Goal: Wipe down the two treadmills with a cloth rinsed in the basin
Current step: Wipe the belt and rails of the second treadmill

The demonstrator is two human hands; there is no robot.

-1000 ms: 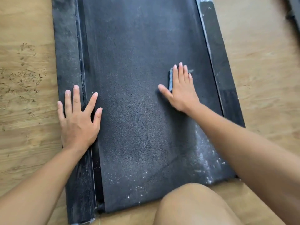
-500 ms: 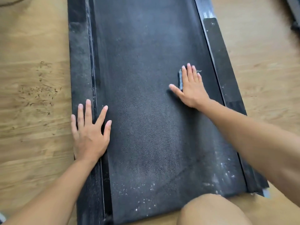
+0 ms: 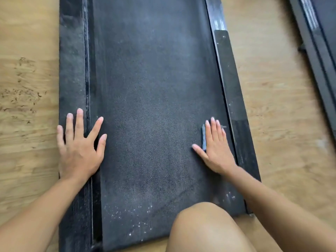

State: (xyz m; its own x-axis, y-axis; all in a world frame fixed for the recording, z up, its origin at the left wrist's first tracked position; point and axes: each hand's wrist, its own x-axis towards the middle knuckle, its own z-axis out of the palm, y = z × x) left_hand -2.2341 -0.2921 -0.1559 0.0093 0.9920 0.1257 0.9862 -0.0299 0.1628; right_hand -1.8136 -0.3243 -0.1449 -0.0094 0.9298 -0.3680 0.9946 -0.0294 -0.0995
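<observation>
A black treadmill [image 3: 151, 99] lies flat on the wooden floor, its belt dusty with white specks near the close end. My right hand [image 3: 216, 148] lies flat with straight fingers on a small grey-blue cloth [image 3: 204, 137], pressing it on the belt near the right side rail. Only the cloth's left edge shows beside my fingers. My left hand [image 3: 80, 148] rests flat, fingers spread, across the left side rail and the belt's edge. A second treadmill [image 3: 320, 48] shows at the upper right corner.
Light wooden floor [image 3: 27, 88] surrounds the treadmill, with scuff marks at the left. My bare knee [image 3: 205, 228] is at the bottom, over the belt's near end. The right side rail [image 3: 234, 99] runs along the belt's right edge. No basin is in view.
My right hand has drawn the cloth back toward me along the belt's right side. The view has shifted, bringing the second treadmill into sight. My left hand stays planted on the left rail.
</observation>
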